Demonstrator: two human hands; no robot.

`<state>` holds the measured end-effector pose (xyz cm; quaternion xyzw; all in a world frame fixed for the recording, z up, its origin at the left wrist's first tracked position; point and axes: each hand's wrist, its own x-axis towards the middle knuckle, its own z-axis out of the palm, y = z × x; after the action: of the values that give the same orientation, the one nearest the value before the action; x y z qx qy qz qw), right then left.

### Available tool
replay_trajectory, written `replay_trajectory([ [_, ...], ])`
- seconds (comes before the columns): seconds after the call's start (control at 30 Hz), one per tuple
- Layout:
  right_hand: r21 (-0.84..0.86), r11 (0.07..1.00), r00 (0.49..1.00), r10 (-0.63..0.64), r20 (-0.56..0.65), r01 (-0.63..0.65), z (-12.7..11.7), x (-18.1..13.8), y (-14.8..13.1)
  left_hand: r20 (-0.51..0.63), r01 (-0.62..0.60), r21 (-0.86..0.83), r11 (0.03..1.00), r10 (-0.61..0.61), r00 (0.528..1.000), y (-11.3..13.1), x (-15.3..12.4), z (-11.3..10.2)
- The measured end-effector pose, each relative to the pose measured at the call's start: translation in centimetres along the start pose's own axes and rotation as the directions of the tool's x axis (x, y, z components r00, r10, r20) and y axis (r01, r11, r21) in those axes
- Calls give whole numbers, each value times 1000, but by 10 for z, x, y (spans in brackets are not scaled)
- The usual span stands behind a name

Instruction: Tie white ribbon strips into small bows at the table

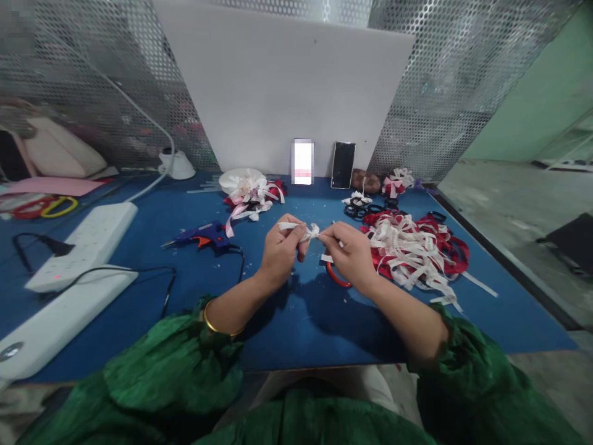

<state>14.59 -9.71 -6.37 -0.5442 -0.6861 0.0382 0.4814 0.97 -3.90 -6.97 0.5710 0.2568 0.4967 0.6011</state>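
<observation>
A white ribbon [314, 231], bunched into a bow-like knot, is held up over the middle of the blue table. My left hand [283, 244] pinches it between thumb and fingers, and one flat end sticks out past the index finger. At the knot's right side, the fingertips of my right hand [348, 247] are closed on the same ribbon. Under my right hand shows a red-orange ring-shaped handle [338, 277], mostly hidden. Just right of that hand lies a heap of white and red ribbons [407, 247].
A blue glue gun [201, 235] with a cord lies left. Behind it, a white dish [241, 179] holds ribbon bows. Two phones [343, 165] lean on a white board [291, 80]. Black hair ties [356, 209] lie at right, white power strips [88, 247] far left.
</observation>
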Motion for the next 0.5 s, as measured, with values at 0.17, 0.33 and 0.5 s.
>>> replay_trajectory([
  [0.17,-11,1000,1000,-16,-6,16,0,-1,-2,-68,74,-127,989,-83,994,-2,2,2],
  [0.33,9,1000,1000,-11,-5,11,0,-2,-3,-111,114,-152,982,-132,985,-1,3,3],
  [0.5,-8,999,997,38,67,-38,0,0,2,-50,183,-43,982,-185,982,-3,11,-5],
])
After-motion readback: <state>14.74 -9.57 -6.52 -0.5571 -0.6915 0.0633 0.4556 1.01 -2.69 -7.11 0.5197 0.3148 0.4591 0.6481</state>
